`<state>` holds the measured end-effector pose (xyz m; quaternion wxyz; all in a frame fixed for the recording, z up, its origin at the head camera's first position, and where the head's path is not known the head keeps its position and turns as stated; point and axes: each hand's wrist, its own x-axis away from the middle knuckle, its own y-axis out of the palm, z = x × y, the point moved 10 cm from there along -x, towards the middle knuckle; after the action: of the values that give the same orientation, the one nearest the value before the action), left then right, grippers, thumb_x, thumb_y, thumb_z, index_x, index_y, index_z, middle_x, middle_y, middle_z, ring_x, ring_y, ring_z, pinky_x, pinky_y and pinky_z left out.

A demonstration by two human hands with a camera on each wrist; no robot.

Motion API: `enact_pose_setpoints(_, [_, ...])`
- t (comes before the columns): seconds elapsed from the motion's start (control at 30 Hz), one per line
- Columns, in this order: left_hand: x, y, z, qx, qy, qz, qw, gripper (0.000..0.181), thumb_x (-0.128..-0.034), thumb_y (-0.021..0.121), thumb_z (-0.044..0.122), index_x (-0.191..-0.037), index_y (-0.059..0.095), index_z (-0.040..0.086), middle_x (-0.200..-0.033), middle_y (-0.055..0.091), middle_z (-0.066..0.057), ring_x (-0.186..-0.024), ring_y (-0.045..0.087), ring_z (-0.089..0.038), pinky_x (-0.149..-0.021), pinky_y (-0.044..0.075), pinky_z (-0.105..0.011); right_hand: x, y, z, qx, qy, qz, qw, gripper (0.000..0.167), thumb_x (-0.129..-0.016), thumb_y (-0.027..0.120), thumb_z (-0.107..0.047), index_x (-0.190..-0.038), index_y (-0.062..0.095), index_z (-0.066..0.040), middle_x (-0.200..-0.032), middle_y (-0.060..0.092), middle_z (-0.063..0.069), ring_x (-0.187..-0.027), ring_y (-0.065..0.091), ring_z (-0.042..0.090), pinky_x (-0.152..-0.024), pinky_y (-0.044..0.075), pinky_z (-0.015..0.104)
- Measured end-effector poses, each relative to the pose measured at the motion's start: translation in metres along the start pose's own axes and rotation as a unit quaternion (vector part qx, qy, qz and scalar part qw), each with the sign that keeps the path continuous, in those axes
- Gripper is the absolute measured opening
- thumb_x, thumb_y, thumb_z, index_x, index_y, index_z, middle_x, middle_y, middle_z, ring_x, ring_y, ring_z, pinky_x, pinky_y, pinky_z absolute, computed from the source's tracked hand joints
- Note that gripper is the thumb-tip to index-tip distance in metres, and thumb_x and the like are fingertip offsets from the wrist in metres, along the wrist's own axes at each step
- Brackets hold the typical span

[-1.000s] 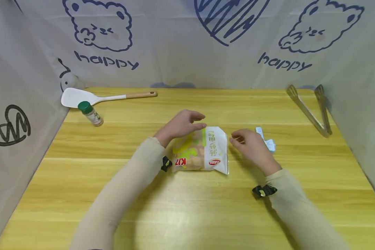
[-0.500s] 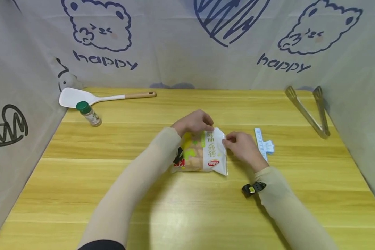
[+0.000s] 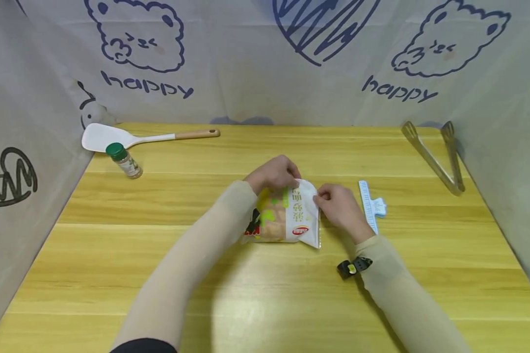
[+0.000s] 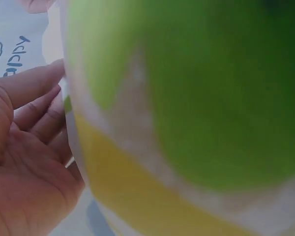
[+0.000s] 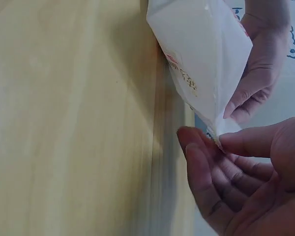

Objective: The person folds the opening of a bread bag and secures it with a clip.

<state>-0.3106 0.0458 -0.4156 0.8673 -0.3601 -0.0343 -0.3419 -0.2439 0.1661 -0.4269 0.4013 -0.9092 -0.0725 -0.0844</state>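
A plastic bag of bread (image 3: pixel 276 223), with a white printed end and green and yellow patches, lies in the middle of the table. My left hand (image 3: pixel 274 174) reaches over its far side and pinches the edge near the white end. Close up in the left wrist view, the bag (image 4: pixel 211 98) covers most of the picture, the thumb at its edge. At the right end, my right hand (image 3: pixel 342 208) pinches the bag's serrated seal between thumb and fingers, as the right wrist view shows. A light blue ruler-edged clip (image 3: pixel 369 208) lies just right of that hand.
At the back left, a white spatula (image 3: pixel 150 139) with a wooden handle lies behind a green-capped seasoning jar (image 3: pixel 124 161). Metal tongs (image 3: pixel 437 159) lie spread at the back right. White cloth walls (image 3: pixel 247 59) enclose the wooden table (image 3: pixel 265 304).
Both hands have closed in on the bag: the left moved right along its far edge, the right moved left to its end, and each took hold. The clip became more visible.
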Motion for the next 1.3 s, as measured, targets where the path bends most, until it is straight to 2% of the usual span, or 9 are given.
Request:
enact_pose_setpoints(0.1, [0.001,-0.001,0.002,0.015,0.023,-0.001,0.9996,0.009,-0.0940,0.066,0.007,-0.099,0.071,0.001,-0.090,0.067,-0.009,-0.078,0.058,-0.020,-0.068,0.047,-0.026,0.003,-0.002,0.002,-0.028,-0.003,0.001,0.9996,0.020,-0.100,0.056,-0.014,-0.108,0.066,0.001,-0.091,0.068,0.011,-0.074,0.062,0.019,-0.064,0.051,0.031])
enact_pose_setpoints(0.33, [0.005,-0.010,0.012,0.071,0.088,0.014,0.9935,0.008,-0.0930,0.068,0.006,-0.097,0.073,0.001,-0.088,0.070,-0.007,-0.079,0.061,-0.019,-0.072,0.048,-0.027,0.012,-0.018,-0.004,-0.062,-0.055,0.042,0.9957,0.023,-0.099,0.058,-0.013,-0.117,0.065,-0.002,-0.085,0.067,0.010,-0.066,0.059,0.020,-0.058,0.048,0.032])
enact_pose_setpoints(0.63, [0.009,-0.014,0.026,0.108,0.140,0.015,0.9841,0.009,-0.0917,0.070,0.006,-0.097,0.074,0.001,-0.088,0.072,-0.005,-0.082,0.065,-0.020,-0.076,0.050,-0.029,0.019,-0.035,-0.010,-0.093,-0.107,0.092,0.9855,0.018,-0.098,0.060,-0.012,-0.110,0.067,-0.001,-0.093,0.071,0.012,-0.079,0.067,0.022,-0.069,0.051,0.032])
enact_pose_setpoints(0.87, [0.014,-0.018,0.030,0.132,0.153,0.020,0.9792,0.010,-0.0914,0.070,0.006,-0.099,0.074,0.000,-0.089,0.072,-0.006,-0.082,0.066,-0.021,-0.078,0.050,-0.030,0.025,-0.043,-0.018,-0.096,-0.160,0.116,0.9757,0.021,-0.098,0.061,-0.010,-0.117,0.069,-0.003,-0.084,0.070,0.010,-0.070,0.064,0.021,-0.060,0.048,0.026])
enact_pose_setpoints(1.03, [0.021,-0.020,0.031,0.139,0.154,0.023,0.9779,0.014,-0.0920,0.070,0.010,-0.103,0.076,0.004,-0.096,0.072,-0.003,-0.085,0.065,-0.020,-0.077,0.050,-0.031,0.031,-0.048,-0.021,-0.093,-0.180,0.138,0.9695,0.019,-0.098,0.062,-0.011,-0.113,0.071,-0.004,-0.088,0.071,0.009,-0.076,0.067,0.020,-0.064,0.050,0.024])
enact_pose_setpoints(1.3, [0.029,-0.026,0.041,0.166,0.178,0.024,0.9696,0.015,-0.0917,0.068,0.006,-0.104,0.076,0.003,-0.100,0.073,-0.003,-0.085,0.065,-0.020,-0.077,0.051,-0.031,0.044,-0.062,-0.033,-0.130,-0.236,0.181,0.9460,0.018,-0.095,0.065,-0.006,-0.111,0.075,-0.005,-0.101,0.073,0.009,-0.081,0.067,0.018,-0.066,0.050,0.018])
